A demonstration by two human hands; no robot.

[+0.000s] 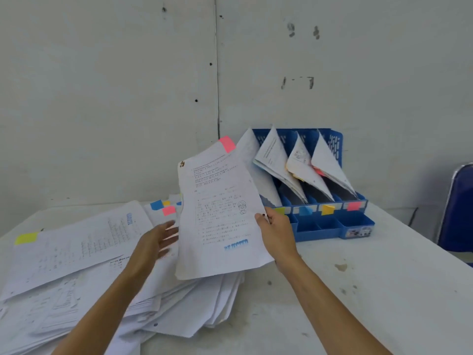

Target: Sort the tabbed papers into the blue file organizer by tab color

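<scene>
My right hand [275,230] pinches the right edge of a printed sheet [220,213] with a pink tab [227,144] at its top corner, holding it upright above the table. My left hand [160,239] hovers open just left of the sheet, fingers spread, holding nothing. The blue file organizer [358,224] stands to the right against the wall, with papers leaning in its slots. Its front bears a green label [280,210], a blue label [305,210], a yellow label [328,209] and a pink label [354,206].
A loose heap of tabbed papers [102,285] covers the left of the white table [384,290]; a yellow tab [26,238], a blue tab [156,204] and a pink tab [169,210] show. A blue chair [458,208] stands at the right edge.
</scene>
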